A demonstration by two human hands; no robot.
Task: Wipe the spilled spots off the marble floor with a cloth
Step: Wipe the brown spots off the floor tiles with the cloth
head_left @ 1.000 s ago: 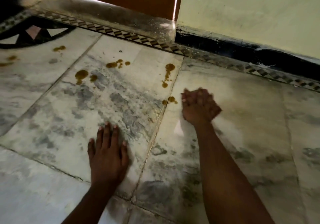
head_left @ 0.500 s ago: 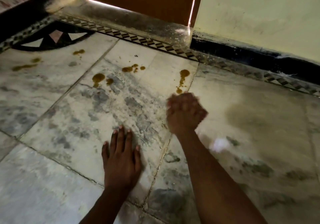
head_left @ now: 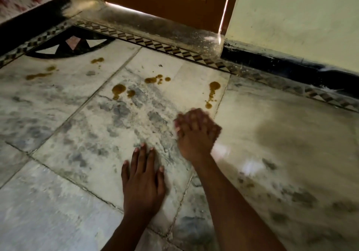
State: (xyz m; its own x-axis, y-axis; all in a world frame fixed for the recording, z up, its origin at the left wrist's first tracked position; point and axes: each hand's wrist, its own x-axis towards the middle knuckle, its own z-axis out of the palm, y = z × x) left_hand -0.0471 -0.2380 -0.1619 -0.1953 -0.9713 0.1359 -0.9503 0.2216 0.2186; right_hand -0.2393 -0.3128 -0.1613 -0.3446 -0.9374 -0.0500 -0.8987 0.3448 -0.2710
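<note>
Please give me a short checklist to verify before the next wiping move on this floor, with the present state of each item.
1. Left hand lies flat on the marble floor as support: ok.
2. Right hand holds the cloth: cannot tell, the hand is blurred and no cloth shows.
3. Nearest spot, the brown trail just beyond the right hand, is wiped: not ok.
4. Middle spots are wiped: not ok.
5. Far left spots near the black inlay are wiped: not ok.
</note>
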